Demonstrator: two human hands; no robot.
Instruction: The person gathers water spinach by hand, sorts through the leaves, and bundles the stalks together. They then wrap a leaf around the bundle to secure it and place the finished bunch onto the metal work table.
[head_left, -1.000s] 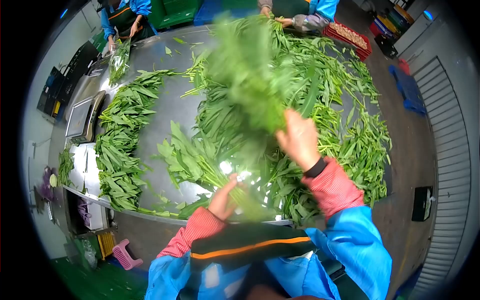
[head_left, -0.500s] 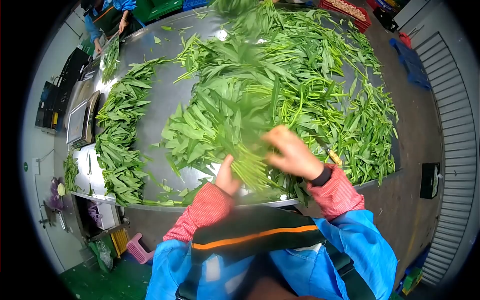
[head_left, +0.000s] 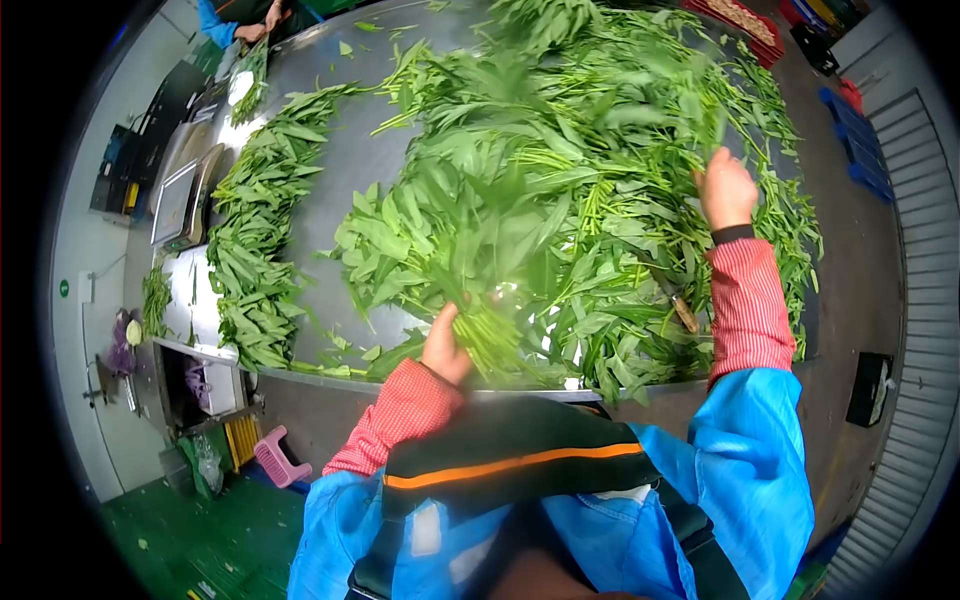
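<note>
In the head view, the left hand is over the near edge of the metal tabletop, left of its middle. Its fingers are closed around the cut ends of a bunch of long-leaved greens. The thumb lies on top of the stems, and the leaves spread away toward the far edge, partly blurred.

The right hand is farther out, over the right part of the tabletop. Its fingers are closed on some stalks, whose leafy ends are smeared by motion and point toward the far edge. How many stalks it grips, I cannot tell.

A loose pile of the same greens covers the tabletop from the middle to the right edge, with stems and leaves crossing. A knife lies in it between the two hands, nearer the right one and toward the near edge; its handle shows, while leaves partly hide the rest.

A long row of greens runs down the left part of the tabletop, leaves overlapping. Beside it, at the left edge, sits a scale, and a small bundle lies near the near left corner. At the far left corner, a co-worker's hands hold wrapped greens. A red crate stands by the far right corner.
</note>
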